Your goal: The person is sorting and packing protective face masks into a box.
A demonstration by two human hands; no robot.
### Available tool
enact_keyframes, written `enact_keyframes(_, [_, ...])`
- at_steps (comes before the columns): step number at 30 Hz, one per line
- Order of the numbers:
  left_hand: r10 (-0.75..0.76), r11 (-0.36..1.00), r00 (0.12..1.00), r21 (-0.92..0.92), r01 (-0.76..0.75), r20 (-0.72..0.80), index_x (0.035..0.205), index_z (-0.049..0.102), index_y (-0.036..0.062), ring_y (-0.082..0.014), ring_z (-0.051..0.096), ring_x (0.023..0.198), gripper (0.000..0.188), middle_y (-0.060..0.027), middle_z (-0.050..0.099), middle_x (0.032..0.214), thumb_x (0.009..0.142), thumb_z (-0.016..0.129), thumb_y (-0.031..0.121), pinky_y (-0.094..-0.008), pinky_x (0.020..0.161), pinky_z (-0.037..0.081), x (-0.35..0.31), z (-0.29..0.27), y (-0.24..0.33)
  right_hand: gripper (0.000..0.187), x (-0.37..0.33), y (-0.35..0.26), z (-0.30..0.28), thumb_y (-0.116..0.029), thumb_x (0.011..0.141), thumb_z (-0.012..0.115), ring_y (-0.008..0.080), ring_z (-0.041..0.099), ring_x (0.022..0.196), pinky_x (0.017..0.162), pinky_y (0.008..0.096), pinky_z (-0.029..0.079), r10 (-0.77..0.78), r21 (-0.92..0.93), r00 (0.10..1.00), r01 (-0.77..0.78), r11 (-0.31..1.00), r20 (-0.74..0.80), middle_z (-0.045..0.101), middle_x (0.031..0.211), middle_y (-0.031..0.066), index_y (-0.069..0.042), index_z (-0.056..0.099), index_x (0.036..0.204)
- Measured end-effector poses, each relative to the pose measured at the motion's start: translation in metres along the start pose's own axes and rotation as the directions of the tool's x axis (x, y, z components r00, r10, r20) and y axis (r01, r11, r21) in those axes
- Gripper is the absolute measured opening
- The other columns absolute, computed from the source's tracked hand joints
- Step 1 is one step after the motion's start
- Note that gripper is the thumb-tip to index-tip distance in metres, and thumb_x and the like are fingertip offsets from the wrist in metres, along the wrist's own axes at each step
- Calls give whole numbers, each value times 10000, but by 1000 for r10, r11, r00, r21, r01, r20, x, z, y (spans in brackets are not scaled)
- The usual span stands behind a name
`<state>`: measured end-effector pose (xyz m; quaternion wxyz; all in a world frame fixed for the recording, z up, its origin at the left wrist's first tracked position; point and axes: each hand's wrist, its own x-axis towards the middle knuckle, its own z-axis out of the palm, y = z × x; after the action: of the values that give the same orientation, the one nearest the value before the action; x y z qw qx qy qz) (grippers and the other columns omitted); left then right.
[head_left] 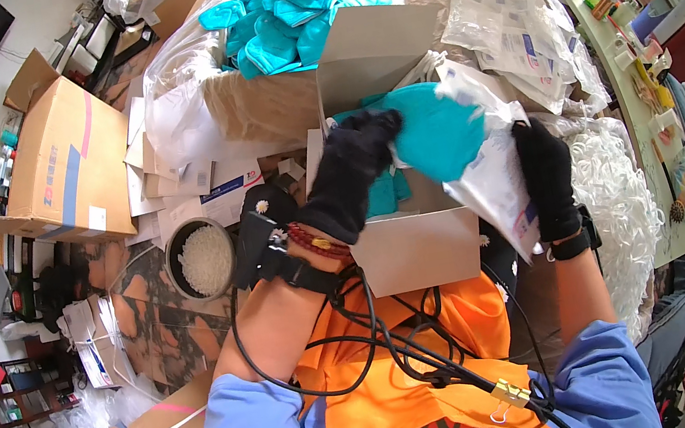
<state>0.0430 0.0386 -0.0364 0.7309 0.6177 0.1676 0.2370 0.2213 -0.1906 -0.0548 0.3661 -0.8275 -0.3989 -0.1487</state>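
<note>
My left hand point(352, 166), in a black glove, grips the edge of a teal face mask point(443, 132) above an open white box point(418, 251). The mask is at the mouth of a white printed plastic pouch point(497, 205); I cannot tell how far inside it is. My right hand point(549, 177), also gloved in black, is closed on the pouch's right edge. More teal pieces lie inside the box, partly hidden by my left hand. Beyond the box, many teal masks point(297, 6) are heaped in a plastic-lined carton point(269, 108).
Stacked white pouches point(503, 34) lie at the far right, above a heap of white straps point(602, 177). A bowl of white granules point(207, 261) stands on the floor at left, near a large carton point(59, 163). Black cables point(405, 359) hang across my orange apron point(352, 423).
</note>
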Motion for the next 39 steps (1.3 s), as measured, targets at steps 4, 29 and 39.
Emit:
enact_keyframes(4, [19, 964, 997, 265, 2, -77, 940, 667, 48, -93, 504, 600, 236, 0, 587, 694, 870, 669, 273, -250, 585, 434, 37, -35, -12, 187, -4, 26, -28, -155, 944, 567, 116, 564, 655, 622, 289, 459, 97, -50, 995, -97, 994, -6, 668, 746, 70, -33, 667, 1045])
enact_keyframes(29, [2, 963, 954, 257, -83, 298, 934, 673, -2, -94, 579, 757, 232, -48, 659, 796, 921, 609, 220, -269, 698, 481, -7, 36, -5, 190, 2, -69, -20, 6, 779, 662, 291, 600, 790, 720, 342, 489, -105, 244, 943, 25, 969, 317, 602, 841, 137, -5, 624, 965])
enact_keyframes(39, [-283, 921, 856, -127, 368, 432, 962, 663, 43, -63, 557, 819, 140, 2, 635, 862, 895, 630, 161, -225, 775, 454, -15, 30, 5, 126, -6, -82, -20, -36, 834, 666, 98, 550, 801, 721, 280, 470, 45, 488, 768, -449, 748, 639, 598, 826, 46, 13, 623, 942])
